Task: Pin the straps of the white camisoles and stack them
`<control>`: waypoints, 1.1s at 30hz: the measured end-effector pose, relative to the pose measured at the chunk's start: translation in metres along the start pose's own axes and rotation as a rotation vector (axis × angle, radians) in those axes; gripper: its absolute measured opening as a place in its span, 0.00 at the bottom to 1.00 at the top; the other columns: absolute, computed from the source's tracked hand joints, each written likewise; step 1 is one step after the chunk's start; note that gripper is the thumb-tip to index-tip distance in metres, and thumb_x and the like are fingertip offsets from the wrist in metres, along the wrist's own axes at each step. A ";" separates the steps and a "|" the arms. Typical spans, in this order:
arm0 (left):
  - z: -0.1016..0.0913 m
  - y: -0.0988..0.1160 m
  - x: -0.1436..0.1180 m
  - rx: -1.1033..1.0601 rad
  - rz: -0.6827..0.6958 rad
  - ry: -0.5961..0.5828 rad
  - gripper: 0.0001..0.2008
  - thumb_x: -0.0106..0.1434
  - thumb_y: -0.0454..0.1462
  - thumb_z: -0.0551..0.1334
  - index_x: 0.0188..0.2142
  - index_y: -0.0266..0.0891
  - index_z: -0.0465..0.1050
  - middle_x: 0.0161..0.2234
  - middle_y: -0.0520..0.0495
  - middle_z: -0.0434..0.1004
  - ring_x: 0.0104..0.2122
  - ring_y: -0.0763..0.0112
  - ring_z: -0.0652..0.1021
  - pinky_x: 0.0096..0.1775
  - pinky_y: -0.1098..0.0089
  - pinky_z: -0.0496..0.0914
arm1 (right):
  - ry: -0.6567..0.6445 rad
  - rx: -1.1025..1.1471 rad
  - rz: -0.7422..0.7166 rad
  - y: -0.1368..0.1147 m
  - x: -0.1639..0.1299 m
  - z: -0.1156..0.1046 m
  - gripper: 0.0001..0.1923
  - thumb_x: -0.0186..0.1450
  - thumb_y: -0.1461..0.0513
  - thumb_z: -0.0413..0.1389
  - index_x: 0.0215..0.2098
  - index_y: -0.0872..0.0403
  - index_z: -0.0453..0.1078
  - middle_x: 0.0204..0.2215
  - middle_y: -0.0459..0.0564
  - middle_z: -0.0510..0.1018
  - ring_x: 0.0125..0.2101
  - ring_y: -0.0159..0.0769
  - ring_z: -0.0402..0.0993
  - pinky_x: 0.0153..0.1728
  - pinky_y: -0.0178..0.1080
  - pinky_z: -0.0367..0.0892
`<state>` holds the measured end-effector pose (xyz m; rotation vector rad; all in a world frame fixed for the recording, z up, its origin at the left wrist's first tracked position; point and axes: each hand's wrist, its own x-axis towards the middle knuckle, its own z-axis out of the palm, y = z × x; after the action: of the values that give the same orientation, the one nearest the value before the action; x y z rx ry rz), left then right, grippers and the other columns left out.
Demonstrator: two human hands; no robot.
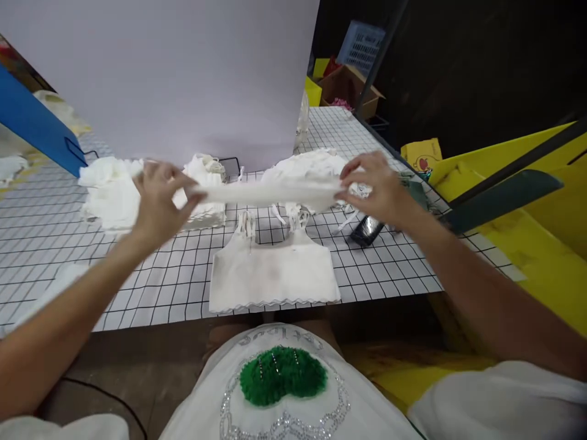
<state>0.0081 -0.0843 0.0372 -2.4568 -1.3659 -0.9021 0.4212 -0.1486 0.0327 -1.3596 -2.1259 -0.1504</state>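
Observation:
A white cloth point(270, 193) is stretched level between my two hands, above the table; seen nearly edge-on and a bit blurred, its exact kind does not show. My left hand point(160, 195) pinches one end between thumb and fingers, and my right hand point(372, 186) pinches the other. Below it, a white strappy crop top point(275, 275) with a wavy hem lies flat near the table's front edge, straps pointing away from me. Behind the stretched cloth sits a heap of white garments point(305, 165). More white garments point(110, 192) are stacked at the left, partly behind my left hand.
A grid-patterned cloth covers the table point(183, 275). A black phone-like object point(365, 231) lies at the right. Upright at the back stands a pale panel point(183, 73), with a blue panel point(36, 116) to its left. Yellow bins point(541, 226) stand beyond the right edge.

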 end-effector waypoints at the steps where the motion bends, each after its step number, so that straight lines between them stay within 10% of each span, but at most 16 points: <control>1: 0.017 0.002 -0.025 -0.039 -0.002 -0.017 0.17 0.68 0.50 0.57 0.34 0.42 0.77 0.40 0.41 0.74 0.50 0.49 0.72 0.47 0.47 0.66 | -0.031 0.060 -0.014 0.000 -0.022 0.017 0.07 0.63 0.58 0.63 0.30 0.53 0.74 0.43 0.54 0.76 0.50 0.49 0.69 0.53 0.59 0.67; 5: 0.059 0.010 -0.094 -0.290 0.035 -0.237 0.09 0.68 0.39 0.56 0.35 0.39 0.73 0.39 0.43 0.76 0.36 0.64 0.76 0.37 0.64 0.72 | -0.117 0.315 0.070 -0.006 -0.083 0.063 0.10 0.64 0.60 0.58 0.25 0.52 0.68 0.36 0.55 0.79 0.41 0.46 0.76 0.43 0.52 0.74; 10: 0.038 0.022 -0.122 -0.276 0.030 -0.147 0.08 0.66 0.31 0.57 0.41 0.41 0.73 0.38 0.46 0.78 0.31 0.70 0.77 0.31 0.72 0.72 | 0.041 0.336 0.240 -0.030 -0.113 0.052 0.05 0.65 0.59 0.60 0.31 0.50 0.72 0.35 0.55 0.80 0.41 0.47 0.77 0.44 0.53 0.74; 17: 0.031 0.037 -0.165 -0.278 0.226 -0.155 0.19 0.64 0.23 0.53 0.47 0.43 0.74 0.35 0.47 0.72 0.33 0.70 0.76 0.30 0.74 0.73 | 0.021 0.317 0.051 -0.057 -0.154 0.054 0.08 0.68 0.67 0.54 0.37 0.50 0.74 0.35 0.53 0.80 0.39 0.43 0.76 0.41 0.50 0.75; 27: 0.026 0.023 -0.186 -0.266 0.152 -0.333 0.22 0.66 0.24 0.51 0.45 0.45 0.79 0.47 0.41 0.76 0.45 0.57 0.75 0.41 0.58 0.74 | -0.296 0.103 -0.053 -0.070 -0.188 0.050 0.13 0.69 0.62 0.54 0.53 0.53 0.67 0.58 0.62 0.73 0.60 0.55 0.68 0.61 0.72 0.51; 33: 0.032 0.036 -0.171 -0.285 0.081 -0.338 0.18 0.71 0.31 0.53 0.55 0.42 0.74 0.57 0.39 0.73 0.58 0.54 0.72 0.53 0.51 0.73 | -0.213 0.117 -0.154 -0.071 -0.165 0.063 0.22 0.71 0.55 0.54 0.61 0.52 0.66 0.58 0.62 0.74 0.61 0.57 0.68 0.63 0.72 0.49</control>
<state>-0.0155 -0.2109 -0.0852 -2.9697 -1.2955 -0.7305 0.3821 -0.2868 -0.0924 -1.1892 -2.3769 0.0601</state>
